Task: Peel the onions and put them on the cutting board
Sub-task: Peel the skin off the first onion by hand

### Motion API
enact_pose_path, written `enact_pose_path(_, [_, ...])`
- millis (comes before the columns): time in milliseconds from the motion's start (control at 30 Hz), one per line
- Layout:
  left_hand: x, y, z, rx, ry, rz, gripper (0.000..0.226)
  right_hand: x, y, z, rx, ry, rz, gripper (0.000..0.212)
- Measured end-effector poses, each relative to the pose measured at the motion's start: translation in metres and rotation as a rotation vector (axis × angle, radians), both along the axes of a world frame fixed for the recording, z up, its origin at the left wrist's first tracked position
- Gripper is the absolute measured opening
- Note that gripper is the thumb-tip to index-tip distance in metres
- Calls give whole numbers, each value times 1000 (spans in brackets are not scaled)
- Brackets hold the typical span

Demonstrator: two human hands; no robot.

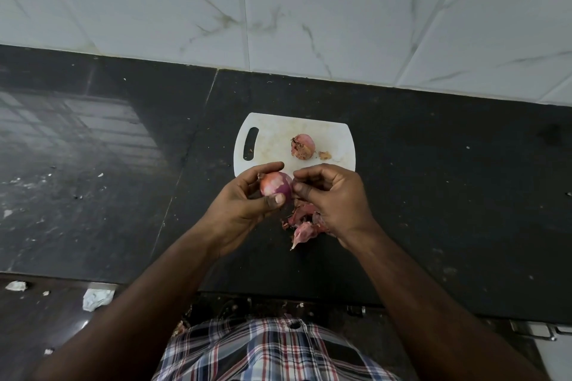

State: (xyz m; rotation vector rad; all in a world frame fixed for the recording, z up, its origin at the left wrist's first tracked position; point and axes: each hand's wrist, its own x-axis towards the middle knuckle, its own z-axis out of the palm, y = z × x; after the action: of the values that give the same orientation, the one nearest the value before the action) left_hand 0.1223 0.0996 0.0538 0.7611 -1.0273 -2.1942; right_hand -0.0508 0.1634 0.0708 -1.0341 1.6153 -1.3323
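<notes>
Onion (275,188) in left hand (247,198)

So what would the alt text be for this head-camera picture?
A person's left hand holds a partly peeled onion while the right hand picks at it, above a pile of skins. Another onion sits on a white cutting board.

The left hand (247,195) gripped an onion (275,187); the right hand (332,195) pinched it at 3 o'clock, with the cutting board (278,133) at 12.
</notes>
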Motion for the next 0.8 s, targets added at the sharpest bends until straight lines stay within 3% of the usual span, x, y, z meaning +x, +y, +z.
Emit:
enact_pose_path(167, [5,0,0,75,114,-56,81,-13,-2,-6,68,162,-72,19])
enact_pose_path(367, [8,-3,0,101,98,-28,85,-24,2,-16,235,384,7,17])
enact_pose_path(600, [5,-4,-5,140,115,-22,86,-7,1,6,92,143,221,56])
enact_pose_path(700, [5,-3,-3,124,131,-48,85,-1,-3,6,10,215,199,55])
enact_pose_path(800, [6,-5,0,100,109,-57,85,-5,-6,3,-36,169,173,51])
